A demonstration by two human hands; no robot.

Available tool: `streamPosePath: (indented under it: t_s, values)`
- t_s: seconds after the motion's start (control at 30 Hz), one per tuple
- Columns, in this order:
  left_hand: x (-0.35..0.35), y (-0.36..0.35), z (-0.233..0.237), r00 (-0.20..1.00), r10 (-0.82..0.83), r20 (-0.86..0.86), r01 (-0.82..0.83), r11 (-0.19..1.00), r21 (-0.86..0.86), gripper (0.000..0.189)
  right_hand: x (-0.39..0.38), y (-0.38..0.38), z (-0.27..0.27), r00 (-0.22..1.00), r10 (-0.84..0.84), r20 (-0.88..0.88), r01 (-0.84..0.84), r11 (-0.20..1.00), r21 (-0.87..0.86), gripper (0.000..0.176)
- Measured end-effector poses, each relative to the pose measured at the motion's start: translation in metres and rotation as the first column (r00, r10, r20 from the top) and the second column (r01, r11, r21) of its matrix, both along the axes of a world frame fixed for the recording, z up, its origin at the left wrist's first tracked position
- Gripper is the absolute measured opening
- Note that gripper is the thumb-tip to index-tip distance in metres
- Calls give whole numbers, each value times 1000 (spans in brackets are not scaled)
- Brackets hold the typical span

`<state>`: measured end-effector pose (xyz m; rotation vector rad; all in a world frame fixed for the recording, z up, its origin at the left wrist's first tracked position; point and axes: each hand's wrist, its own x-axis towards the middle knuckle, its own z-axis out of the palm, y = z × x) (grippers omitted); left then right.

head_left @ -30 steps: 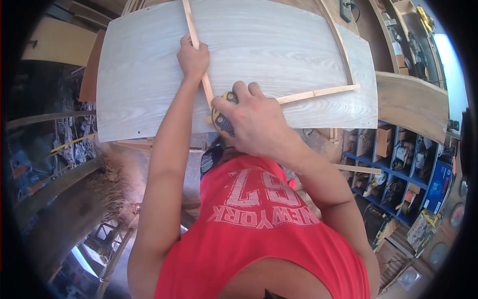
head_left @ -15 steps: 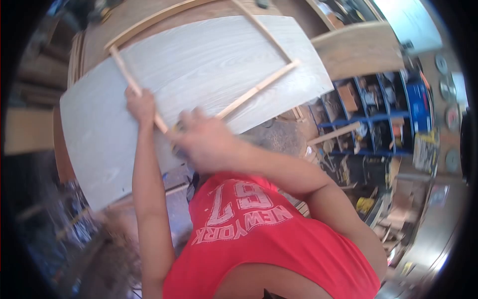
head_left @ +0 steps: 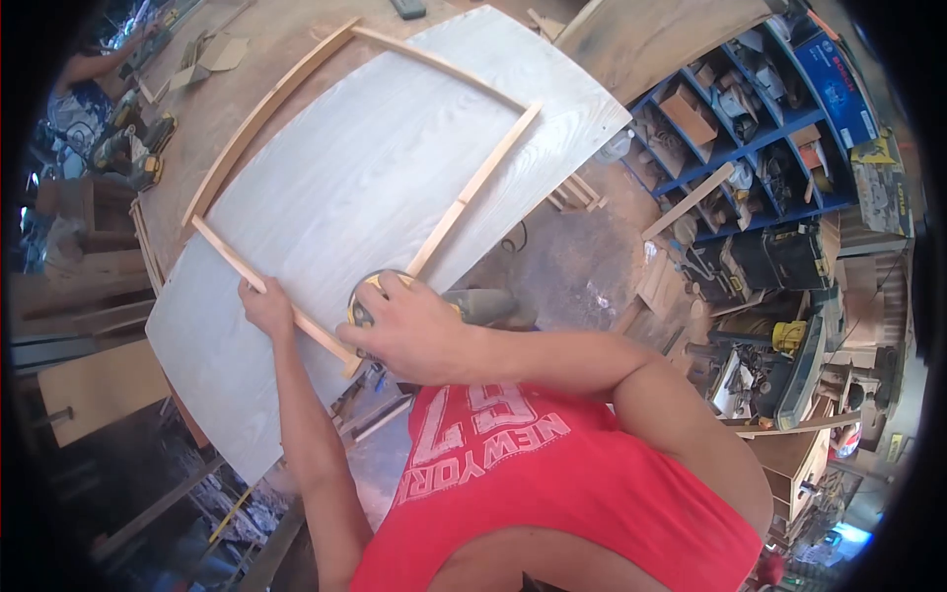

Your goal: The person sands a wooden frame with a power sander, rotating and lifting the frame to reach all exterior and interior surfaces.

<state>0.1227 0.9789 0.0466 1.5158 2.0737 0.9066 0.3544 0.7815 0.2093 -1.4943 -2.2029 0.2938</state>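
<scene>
My left hand (head_left: 267, 310) is closed around the near left strip of a thin wooden frame (head_left: 475, 187). This rectangular frame rests over a pale, wood-grained panel (head_left: 340, 187). Closed over the top of a yellow-and-black power sander (head_left: 361, 310) is my right hand (head_left: 419, 331). The sander sits at the near corner of the frame, and its dark rear part sticks out to the right beyond my hand. My palm hides much of the tool and of that corner.
Blue shelving (head_left: 735, 123) full of parts stands to the right, above black tool cases (head_left: 779, 259). More yellow power tools (head_left: 133, 148) lie at the far left, near another person's arm (head_left: 94, 67). A loose wooden strip (head_left: 689, 201) leans by the shelving.
The view has shifted, and the frame and panel appear rotated counterclockwise. My right hand, blurred before, now shows clearly on the sander. My left hand still grips the left strip.
</scene>
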Motion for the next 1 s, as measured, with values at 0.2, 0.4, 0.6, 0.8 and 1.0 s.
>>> streamPosePath:
  t_s: [0.2, 0.4, 0.6, 0.8, 1.0]
  values:
    - [57, -1, 5, 996, -68, -64, 72, 996, 57, 59, 17, -37, -4, 996, 25, -81, -28, 999, -42, 33]
    - [67, 11, -10, 959, -115, -259, 126, 992, 25, 61, -4, -61, -15, 994, -96, -46, 98, 994, 50, 42]
    - [70, 10, -10, 974, -118, -194, 124, 992, 20, 62, -40, -73, -22, 985, -158, -72, 164, 983, 83, 43]
    - [72, 3, -14, 848, -120, -517, 177, 982, 63, 66, -74, -82, -29, 979, -182, -91, 192, 974, 120, 45]
    - [56, 11, -22, 902, -162, -400, 204, 977, 65, 65, -28, -83, -36, 936, -308, -170, 329, 938, 108, 39]
